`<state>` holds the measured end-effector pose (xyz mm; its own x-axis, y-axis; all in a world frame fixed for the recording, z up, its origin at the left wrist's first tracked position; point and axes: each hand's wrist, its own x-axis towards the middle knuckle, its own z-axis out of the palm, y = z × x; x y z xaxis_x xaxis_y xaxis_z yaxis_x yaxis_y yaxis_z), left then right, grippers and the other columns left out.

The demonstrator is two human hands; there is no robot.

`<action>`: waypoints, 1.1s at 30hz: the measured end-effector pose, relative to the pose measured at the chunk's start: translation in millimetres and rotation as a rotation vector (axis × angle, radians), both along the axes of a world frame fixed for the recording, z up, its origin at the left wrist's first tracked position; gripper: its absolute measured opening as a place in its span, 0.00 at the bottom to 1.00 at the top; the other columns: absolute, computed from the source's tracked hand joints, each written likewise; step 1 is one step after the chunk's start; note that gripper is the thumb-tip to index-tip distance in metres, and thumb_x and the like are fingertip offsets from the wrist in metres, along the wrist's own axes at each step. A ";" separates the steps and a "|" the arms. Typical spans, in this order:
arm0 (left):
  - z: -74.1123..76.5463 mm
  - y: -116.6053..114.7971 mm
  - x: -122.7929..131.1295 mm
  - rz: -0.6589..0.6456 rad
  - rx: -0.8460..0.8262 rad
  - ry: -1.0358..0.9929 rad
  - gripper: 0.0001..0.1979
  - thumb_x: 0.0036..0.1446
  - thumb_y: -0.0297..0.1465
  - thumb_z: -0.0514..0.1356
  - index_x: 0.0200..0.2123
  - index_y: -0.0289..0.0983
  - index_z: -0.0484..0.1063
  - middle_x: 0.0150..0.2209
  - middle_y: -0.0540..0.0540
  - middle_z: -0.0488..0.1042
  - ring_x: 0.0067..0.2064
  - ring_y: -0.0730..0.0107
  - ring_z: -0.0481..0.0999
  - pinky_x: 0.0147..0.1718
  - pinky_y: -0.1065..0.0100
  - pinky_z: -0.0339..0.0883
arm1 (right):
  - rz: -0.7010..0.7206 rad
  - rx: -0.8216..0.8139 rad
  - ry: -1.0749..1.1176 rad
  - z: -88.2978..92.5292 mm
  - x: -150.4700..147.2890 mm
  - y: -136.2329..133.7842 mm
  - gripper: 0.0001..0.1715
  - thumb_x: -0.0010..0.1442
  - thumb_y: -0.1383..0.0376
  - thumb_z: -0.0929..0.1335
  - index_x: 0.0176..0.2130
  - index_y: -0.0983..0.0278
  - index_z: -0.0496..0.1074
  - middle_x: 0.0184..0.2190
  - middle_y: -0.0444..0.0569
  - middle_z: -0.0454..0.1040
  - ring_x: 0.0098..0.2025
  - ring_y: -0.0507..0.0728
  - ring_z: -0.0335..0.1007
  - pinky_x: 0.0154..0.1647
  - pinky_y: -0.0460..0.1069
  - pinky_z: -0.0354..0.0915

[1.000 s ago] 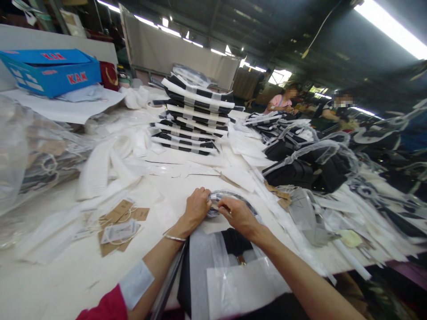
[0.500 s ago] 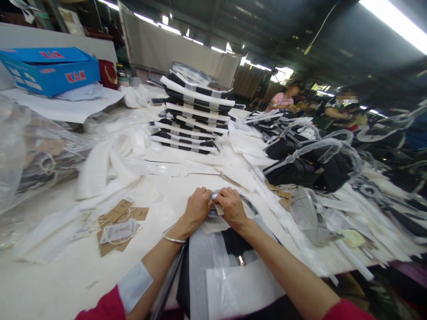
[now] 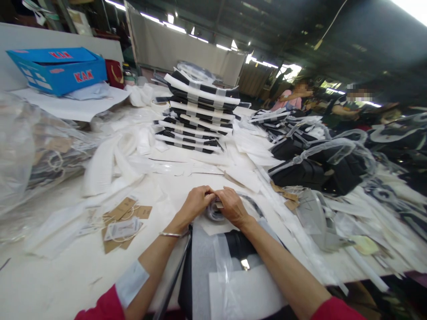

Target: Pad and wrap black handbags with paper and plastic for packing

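Note:
A black bag [image 3: 236,249] lies in front of me, partly covered by grey-white sheets and clear tape, with a metal clasp [image 3: 245,265] on its front. Its plastic-wrapped handle [image 3: 213,214] curves up beyond the bag. My left hand [image 3: 199,201] is closed in a pinch at the handle's top; what its fingertips hold is too small to tell. My right hand [image 3: 231,206] bends its fingers over the handle, fingertips meeting the left ones. A small brown piece [image 3: 219,205] shows beneath the right fingers.
Brown tags with strings [image 3: 125,222] lie to the left. Ahead stands a stack of wrapped black bags [image 3: 200,118]. A tape dispenser [image 3: 315,218] and more black bags [image 3: 300,171] are on the right. A blue box [image 3: 63,73] sits far left; two people work in the background.
Both hands have lifted slightly, and their fingertips now meet above the handle instead of pressing on its wrapped loop. More of the loop shows. The whole view has shifted slightly.

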<state>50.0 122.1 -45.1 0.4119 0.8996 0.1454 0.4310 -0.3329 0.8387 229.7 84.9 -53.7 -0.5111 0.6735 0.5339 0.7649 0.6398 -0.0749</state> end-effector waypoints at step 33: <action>-14.8 15.4 -3.2 -0.120 -0.757 -0.656 0.23 0.39 0.41 0.72 0.35 0.32 0.78 0.33 0.46 0.78 0.34 0.69 0.73 0.36 0.68 0.65 | 0.188 0.069 0.159 13.5 -11.6 -12.1 0.15 0.65 0.72 0.62 0.49 0.62 0.71 0.43 0.54 0.77 0.50 0.58 0.71 0.57 0.59 0.67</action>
<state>46.8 137.4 -59.9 0.5494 0.8070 -0.2166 -0.1933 0.3749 0.9067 218.2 72.7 -40.1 -0.5295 0.5342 0.6590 0.6143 0.7772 -0.1364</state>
